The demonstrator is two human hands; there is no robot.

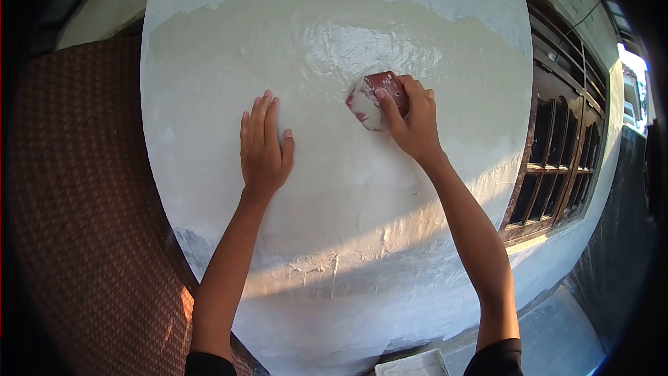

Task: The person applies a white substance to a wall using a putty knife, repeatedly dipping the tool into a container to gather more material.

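Observation:
Upright in front of me is a pale wall (334,174) with a wide damp-looking band and a shiny wet patch near the top. My right hand (417,118) grips a flat reddish-brown piece (379,97) smeared with white paste, held against the wall just below the shine. Its exact kind I cannot make out. To the left, my left hand (266,143) lies flat on the wall, fingers stretched upward and thumb apart, holding nothing.
A brown woven panel (83,188) stands along the left. On the right is a wooden window frame (557,153) with dark panes. Rough drips of paste (334,264) mark the lower wall. At the bottom sits a whitish tray or container (414,364), partly cut off.

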